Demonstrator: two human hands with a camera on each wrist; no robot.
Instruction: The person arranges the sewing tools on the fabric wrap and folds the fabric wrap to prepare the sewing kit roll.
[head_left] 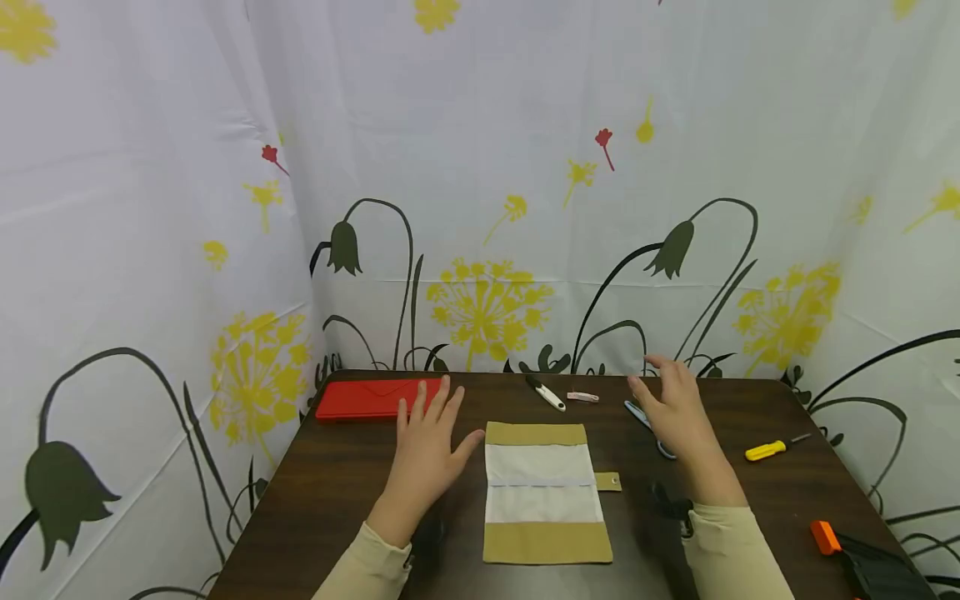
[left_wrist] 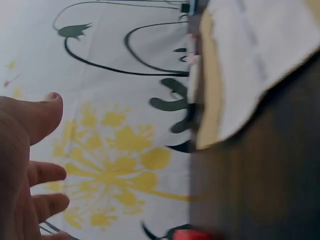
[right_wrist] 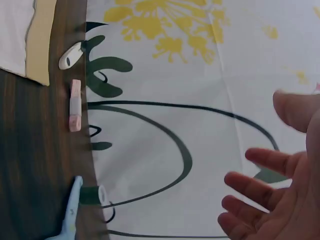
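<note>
An unfolded tan-and-white fabric case point(head_left: 542, 502) lies flat on the dark table, with a snap tab point(head_left: 608, 482) at its right side. Left of it my left hand point(head_left: 426, 457) is raised, fingers spread, holding nothing; its fingertips overlap a flat red case point(head_left: 358, 400) in the head view. My right hand point(head_left: 681, 417) hovers right of the fabric case, also with nothing in it. Light-blue scissors point(head_left: 637, 414) lie below that hand, partly covered by it. In the right wrist view, its fingers point(right_wrist: 250, 190) are loosely extended, and a green spool point(right_wrist: 91, 195) stands near the scissors.
At the back lie a white-and-black handled tool point(head_left: 548, 395) and a small pink item with a pale band point(head_left: 582, 397). A yellow screwdriver point(head_left: 767, 451) is on the right. An orange-and-black object point(head_left: 826, 537) sits at the lower right. A patterned curtain point(head_left: 480, 167) hangs behind the table.
</note>
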